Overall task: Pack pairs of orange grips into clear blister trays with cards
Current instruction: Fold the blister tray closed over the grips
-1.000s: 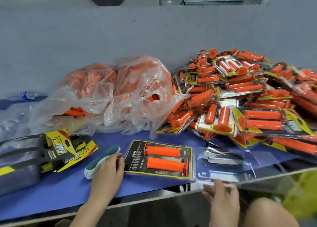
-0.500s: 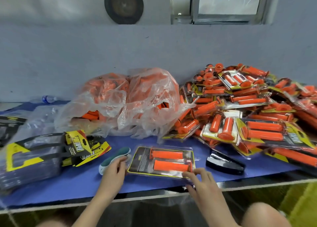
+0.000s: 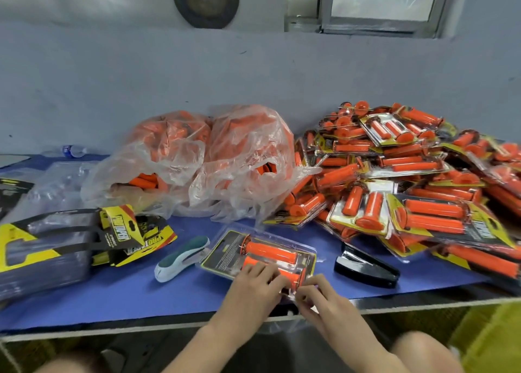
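Observation:
A clear blister pack point(image 3: 225, 253) with a black and yellow card and two orange grips point(image 3: 272, 251) lies at an angle on the blue table cover, near the front edge. My left hand point(image 3: 253, 288) presses on its near side, over the lower grip. My right hand point(image 3: 315, 293) pinches the pack's near right corner. Two clear bags of loose orange grips point(image 3: 220, 158) sit behind it. A stack of printed cards and empty clear trays point(image 3: 70, 240) lies at the left.
A big heap of finished packs point(image 3: 408, 189) fills the right side. A white and teal stapler point(image 3: 181, 258) lies left of the pack, a black stapler point(image 3: 365, 268) right of it. A water bottle point(image 3: 72, 150) lies at the far left by the wall.
The clear cover got folded shut over the grips. The pack has turned to an angle and slid toward the front edge. My left hand moved from beside the stapler onto the pack; my right hand took its corner.

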{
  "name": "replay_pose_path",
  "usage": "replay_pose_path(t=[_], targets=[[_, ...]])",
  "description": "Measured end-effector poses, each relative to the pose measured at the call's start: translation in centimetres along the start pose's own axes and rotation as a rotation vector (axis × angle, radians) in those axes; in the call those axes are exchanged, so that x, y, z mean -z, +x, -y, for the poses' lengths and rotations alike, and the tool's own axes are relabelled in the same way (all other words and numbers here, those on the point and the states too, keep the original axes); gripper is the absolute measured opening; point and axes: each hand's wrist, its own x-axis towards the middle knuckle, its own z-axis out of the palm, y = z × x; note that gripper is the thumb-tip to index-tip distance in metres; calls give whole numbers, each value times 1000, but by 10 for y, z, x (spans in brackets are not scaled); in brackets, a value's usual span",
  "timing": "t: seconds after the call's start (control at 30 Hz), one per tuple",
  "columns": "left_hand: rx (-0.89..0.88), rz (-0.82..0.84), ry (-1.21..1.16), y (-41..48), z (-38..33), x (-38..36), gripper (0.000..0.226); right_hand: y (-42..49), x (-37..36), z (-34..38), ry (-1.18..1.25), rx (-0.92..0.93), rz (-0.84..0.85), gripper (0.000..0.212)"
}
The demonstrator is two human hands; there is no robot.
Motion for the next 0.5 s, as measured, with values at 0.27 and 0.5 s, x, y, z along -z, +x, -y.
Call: replay_pose_path(t=[0.27,0.5], targets=[[-26,-22,3,-8,18,-1,3,7,6,-22,-196,122,61,15],[86,1,67,-28,53,15,22,-2,13,-45,-302,3,32,36]])
